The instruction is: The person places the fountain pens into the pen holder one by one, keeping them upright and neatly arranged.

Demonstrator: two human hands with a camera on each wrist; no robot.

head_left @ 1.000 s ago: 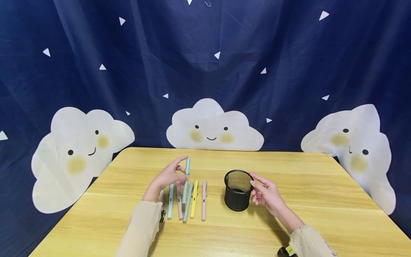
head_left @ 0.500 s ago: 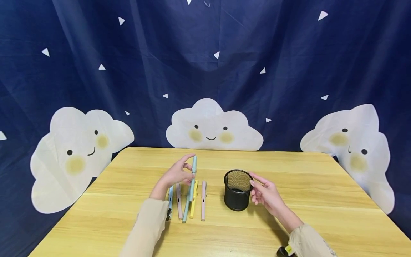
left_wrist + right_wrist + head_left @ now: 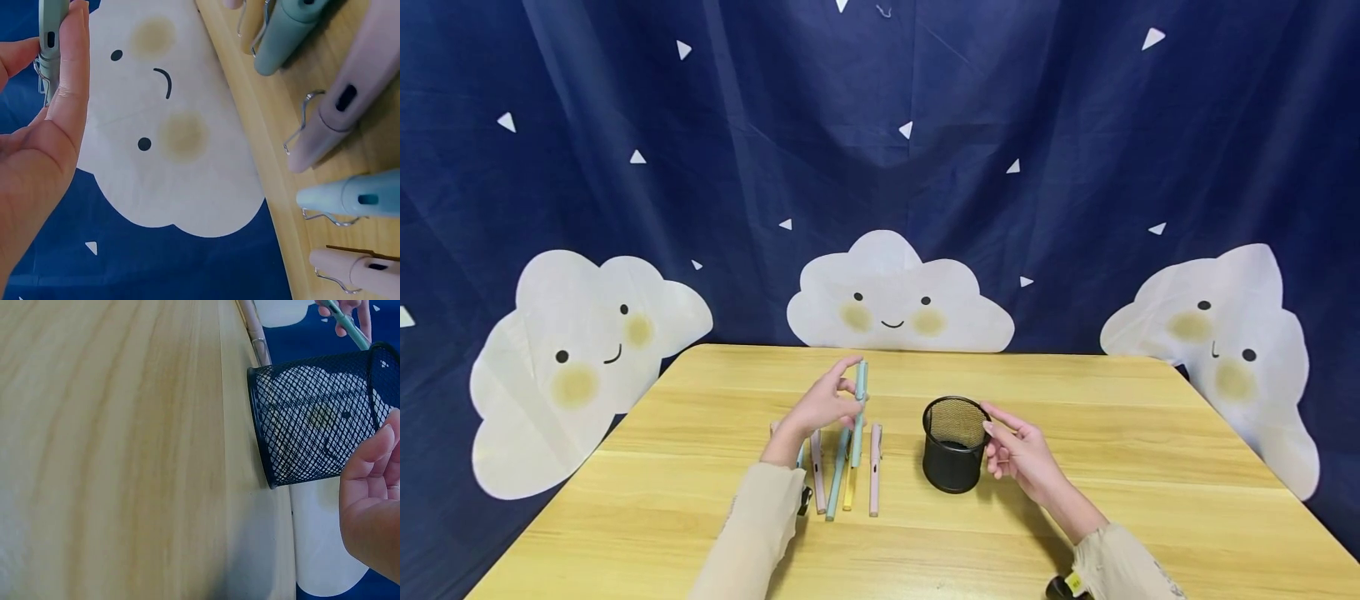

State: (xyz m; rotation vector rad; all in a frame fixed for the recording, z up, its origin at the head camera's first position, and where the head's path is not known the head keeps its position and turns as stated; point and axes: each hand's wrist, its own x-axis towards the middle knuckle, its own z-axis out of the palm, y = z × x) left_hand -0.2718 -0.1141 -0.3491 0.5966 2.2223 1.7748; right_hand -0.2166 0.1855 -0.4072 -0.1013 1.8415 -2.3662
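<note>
As I watch through the head view, the left hand (image 3: pixel 823 406) holds a teal pen (image 3: pixel 857 446) nearly upright above the loose pens (image 3: pixel 837 483), while the right hand (image 3: pixel 1024 454) pinches the rim of the mesh cup (image 3: pixel 951 471) standing further right on the counter (image 3: pixel 1157 450). In the left wrist view, fingers and thumb clamp the pen from opposite sides, I judge to limit swinging; in the right wrist view, the thumb sits at the cup's rim, probably to prevent tipping without covering its mouth.

You have bright light, soft shadow by your right hand (image 3: pixel 1024 454), and a counter (image 3: pixel 125 450) blurred in the right wrist view.
</note>
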